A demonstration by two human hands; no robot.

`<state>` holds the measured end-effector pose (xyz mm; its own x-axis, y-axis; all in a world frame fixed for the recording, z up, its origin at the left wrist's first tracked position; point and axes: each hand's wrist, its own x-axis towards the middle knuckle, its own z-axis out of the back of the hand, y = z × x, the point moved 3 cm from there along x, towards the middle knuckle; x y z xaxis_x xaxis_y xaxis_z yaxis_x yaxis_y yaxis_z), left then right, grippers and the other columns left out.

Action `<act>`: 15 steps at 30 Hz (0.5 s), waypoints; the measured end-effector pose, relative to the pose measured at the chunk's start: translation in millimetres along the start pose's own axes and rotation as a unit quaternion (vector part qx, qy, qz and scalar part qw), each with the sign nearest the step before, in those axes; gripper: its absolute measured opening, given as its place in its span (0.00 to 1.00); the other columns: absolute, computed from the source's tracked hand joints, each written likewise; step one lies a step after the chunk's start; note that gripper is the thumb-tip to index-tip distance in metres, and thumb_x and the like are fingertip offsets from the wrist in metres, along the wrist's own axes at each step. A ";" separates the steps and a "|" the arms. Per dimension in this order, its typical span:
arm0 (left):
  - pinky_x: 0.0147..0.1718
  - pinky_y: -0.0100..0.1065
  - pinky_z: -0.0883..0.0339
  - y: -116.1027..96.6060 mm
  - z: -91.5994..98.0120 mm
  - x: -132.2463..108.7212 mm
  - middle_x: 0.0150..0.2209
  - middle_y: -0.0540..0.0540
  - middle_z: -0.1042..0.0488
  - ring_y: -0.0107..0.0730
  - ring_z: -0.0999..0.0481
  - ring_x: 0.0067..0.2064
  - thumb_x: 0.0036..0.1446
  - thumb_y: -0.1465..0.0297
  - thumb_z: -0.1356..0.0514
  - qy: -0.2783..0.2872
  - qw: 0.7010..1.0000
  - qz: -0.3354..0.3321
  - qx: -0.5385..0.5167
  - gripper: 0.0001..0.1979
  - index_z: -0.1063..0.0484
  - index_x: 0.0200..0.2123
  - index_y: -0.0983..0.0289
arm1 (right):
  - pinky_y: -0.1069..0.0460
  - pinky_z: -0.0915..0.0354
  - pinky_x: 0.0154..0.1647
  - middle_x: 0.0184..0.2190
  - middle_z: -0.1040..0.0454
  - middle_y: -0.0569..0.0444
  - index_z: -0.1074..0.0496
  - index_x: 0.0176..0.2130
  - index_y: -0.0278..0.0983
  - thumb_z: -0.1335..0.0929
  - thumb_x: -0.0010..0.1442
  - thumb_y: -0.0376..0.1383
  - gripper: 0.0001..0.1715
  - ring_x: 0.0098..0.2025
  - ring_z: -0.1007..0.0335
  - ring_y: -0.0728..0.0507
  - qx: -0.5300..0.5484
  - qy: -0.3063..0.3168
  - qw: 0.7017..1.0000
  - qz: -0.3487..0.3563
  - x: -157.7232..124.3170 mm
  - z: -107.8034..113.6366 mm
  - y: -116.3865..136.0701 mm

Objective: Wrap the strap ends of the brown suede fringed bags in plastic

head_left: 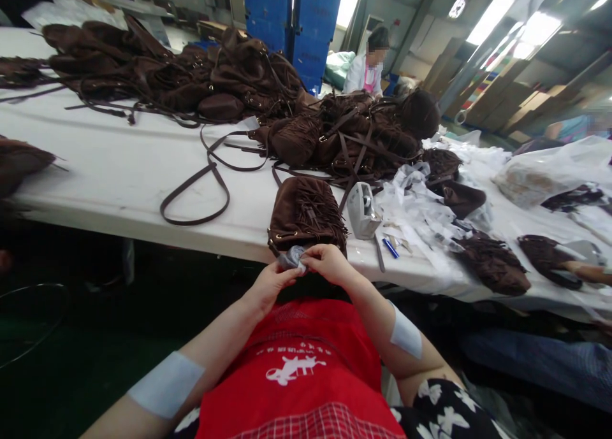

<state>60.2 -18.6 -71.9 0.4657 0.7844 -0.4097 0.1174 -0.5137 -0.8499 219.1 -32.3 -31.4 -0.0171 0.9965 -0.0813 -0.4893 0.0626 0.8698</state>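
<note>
My left grip (270,286) and right grip (327,264) both pinch a crumpled grey wad (292,257) with closed fingertips, touching the fringed brown bag (306,213). The bag sits at the tabletop (119,171) near edge, likely for easy reach. My forearms converge, wrists bent inward.

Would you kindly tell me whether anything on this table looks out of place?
A brown strap loops to the table's front edge; white paper scraps lie strewn right of the fringed bag. The left hand and right hand pinch a grey wrapper.
</note>
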 end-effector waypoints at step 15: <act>0.43 0.32 0.31 3.0 2.5 -2.0 0.39 0.57 0.21 0.34 0.23 0.40 0.34 0.70 0.26 0.045 0.993 0.014 -0.109 0.23 0.23 0.38 0.66 | 0.56 0.33 0.30 0.26 0.23 0.55 0.21 0.36 0.32 0.27 0.50 0.39 0.14 0.25 0.30 0.51 0.135 0.093 0.982 -0.092 9.8 -1.7 -11.4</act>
<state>57.4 -20.8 -74.5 0.5463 0.7396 -0.3931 0.2853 -0.6056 -0.7429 223.0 -23.3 -43.0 -0.1204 0.9413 -0.3153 -0.2510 0.2784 0.9271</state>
